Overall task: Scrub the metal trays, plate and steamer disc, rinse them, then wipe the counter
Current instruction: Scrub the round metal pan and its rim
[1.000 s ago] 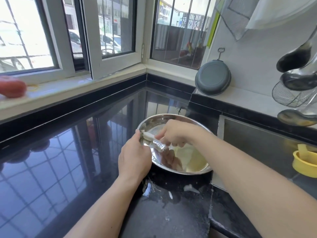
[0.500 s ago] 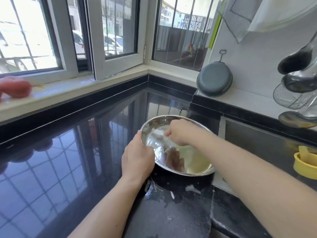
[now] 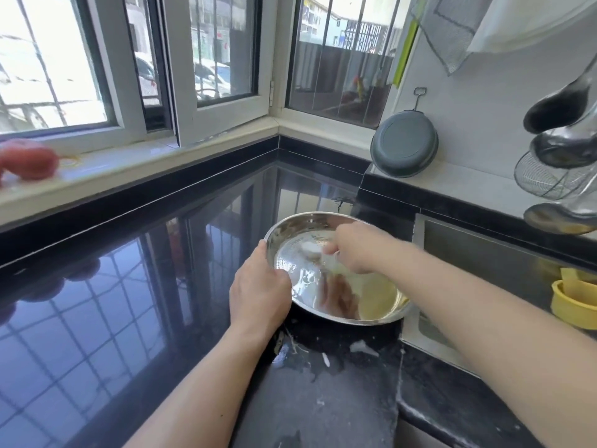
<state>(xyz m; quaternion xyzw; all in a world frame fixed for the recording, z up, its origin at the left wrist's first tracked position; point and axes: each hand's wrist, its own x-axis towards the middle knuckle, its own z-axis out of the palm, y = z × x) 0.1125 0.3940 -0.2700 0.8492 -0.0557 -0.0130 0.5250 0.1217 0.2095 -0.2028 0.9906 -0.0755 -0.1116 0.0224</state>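
Metal tray sits at counter edge beside sink. Left hand pinches its rim; right hand closes on pale scrubber. Likely stiff, light, slippery: grip rim.

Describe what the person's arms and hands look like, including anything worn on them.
Both forearms are bare as far as the frame shows, with no sleeves visible. The left hand and right hand wear no gloves, and no rings, watch or bracelets are visible.
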